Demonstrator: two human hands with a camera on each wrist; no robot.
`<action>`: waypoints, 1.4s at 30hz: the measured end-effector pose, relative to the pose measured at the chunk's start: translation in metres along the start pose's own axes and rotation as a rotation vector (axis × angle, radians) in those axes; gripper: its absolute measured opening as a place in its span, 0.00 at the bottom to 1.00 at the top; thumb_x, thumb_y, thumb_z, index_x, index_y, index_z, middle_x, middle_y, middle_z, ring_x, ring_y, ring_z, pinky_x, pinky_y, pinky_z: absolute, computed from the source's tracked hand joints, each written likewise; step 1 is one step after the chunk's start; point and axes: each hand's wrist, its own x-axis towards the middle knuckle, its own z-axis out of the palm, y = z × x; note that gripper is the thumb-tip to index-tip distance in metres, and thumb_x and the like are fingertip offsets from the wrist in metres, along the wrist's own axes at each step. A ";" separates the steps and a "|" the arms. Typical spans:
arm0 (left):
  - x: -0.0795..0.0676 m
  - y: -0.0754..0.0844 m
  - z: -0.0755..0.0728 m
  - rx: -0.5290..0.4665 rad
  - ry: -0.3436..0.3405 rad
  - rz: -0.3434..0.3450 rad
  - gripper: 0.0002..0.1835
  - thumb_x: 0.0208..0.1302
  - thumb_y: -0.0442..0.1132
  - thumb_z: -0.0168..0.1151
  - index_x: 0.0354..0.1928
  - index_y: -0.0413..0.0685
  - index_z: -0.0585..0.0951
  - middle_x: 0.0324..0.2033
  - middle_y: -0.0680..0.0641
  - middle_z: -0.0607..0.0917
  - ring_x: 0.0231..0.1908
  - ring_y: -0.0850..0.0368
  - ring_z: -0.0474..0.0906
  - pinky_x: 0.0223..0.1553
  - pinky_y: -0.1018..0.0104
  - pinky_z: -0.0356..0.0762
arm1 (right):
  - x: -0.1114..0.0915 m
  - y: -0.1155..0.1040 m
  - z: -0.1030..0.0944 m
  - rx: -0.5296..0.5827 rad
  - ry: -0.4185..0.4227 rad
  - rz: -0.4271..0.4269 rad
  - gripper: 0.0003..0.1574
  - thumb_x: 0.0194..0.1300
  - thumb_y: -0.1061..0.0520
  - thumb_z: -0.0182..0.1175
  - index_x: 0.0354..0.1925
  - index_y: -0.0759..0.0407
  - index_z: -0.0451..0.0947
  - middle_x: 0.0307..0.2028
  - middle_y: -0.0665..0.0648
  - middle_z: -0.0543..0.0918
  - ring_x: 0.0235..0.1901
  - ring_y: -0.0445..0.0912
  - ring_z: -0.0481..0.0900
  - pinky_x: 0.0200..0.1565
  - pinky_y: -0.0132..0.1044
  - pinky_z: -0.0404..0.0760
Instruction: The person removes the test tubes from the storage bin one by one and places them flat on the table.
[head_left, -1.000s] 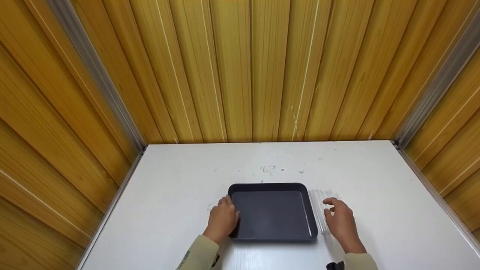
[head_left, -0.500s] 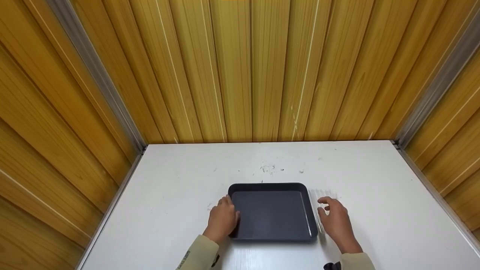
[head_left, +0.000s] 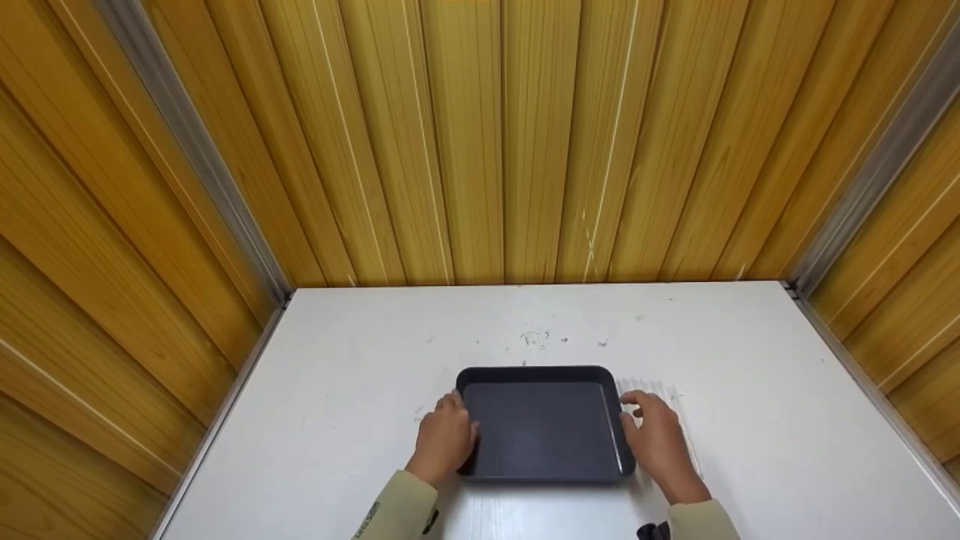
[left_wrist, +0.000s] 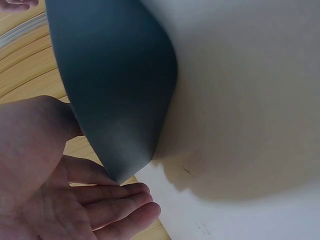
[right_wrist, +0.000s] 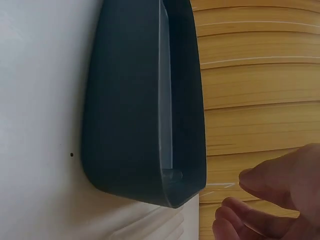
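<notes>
A dark grey rectangular tray (head_left: 541, 431) with raised walls lies flat on the white table. My left hand (head_left: 443, 439) grips its left rim, thumb over the inside and fingers along the outer wall. In the left wrist view the fingers (left_wrist: 122, 210) reach past the tray's corner. My right hand (head_left: 660, 441) is at the tray's right edge, thumb and fingers parted. The right wrist view shows a gap between that hand and the rim. Partly hidden beneath the right hand is a row of clear, slender rods (head_left: 651, 386) beside the tray.
The white table (head_left: 352, 390) bears small dark marks behind the tray. Wood-patterned panels (head_left: 465, 150) rise at the back and on both sides, joined by grey metal corner strips (head_left: 217, 172).
My right hand has moved left, from over the clear rods to the tray's right edge. The left hand and the tray have stayed in place.
</notes>
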 end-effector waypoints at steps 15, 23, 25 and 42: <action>0.000 -0.002 0.000 -0.043 -0.011 -0.012 0.32 0.57 0.46 0.70 0.52 0.23 0.77 0.37 0.36 0.83 0.30 0.48 0.82 0.28 0.60 0.82 | 0.002 -0.013 0.012 -0.038 -0.006 -0.064 0.15 0.62 0.68 0.59 0.49 0.67 0.78 0.46 0.64 0.81 0.43 0.54 0.81 0.40 0.46 0.80; 0.004 -0.001 -0.006 -0.068 -0.102 -0.041 0.33 0.59 0.49 0.68 0.54 0.24 0.76 0.39 0.36 0.83 0.34 0.47 0.83 0.32 0.55 0.82 | 0.002 -0.014 0.021 -0.043 -0.043 -0.083 0.14 0.62 0.67 0.60 0.48 0.68 0.78 0.42 0.62 0.80 0.40 0.51 0.79 0.39 0.44 0.78; 0.004 -0.002 -0.007 -0.064 -0.125 -0.049 0.33 0.59 0.50 0.67 0.55 0.26 0.76 0.40 0.37 0.83 0.36 0.47 0.83 0.33 0.54 0.81 | 0.001 -0.015 0.023 -0.053 -0.059 -0.088 0.15 0.62 0.67 0.61 0.48 0.68 0.78 0.43 0.63 0.80 0.41 0.53 0.79 0.41 0.46 0.78; 0.003 -0.010 -0.006 -0.067 -0.128 -0.057 0.31 0.60 0.51 0.66 0.56 0.32 0.77 0.44 0.39 0.83 0.43 0.45 0.81 0.37 0.51 0.81 | -0.002 -0.017 0.040 -0.159 -0.096 -0.140 0.18 0.60 0.68 0.61 0.50 0.72 0.76 0.51 0.74 0.77 0.52 0.66 0.77 0.53 0.56 0.76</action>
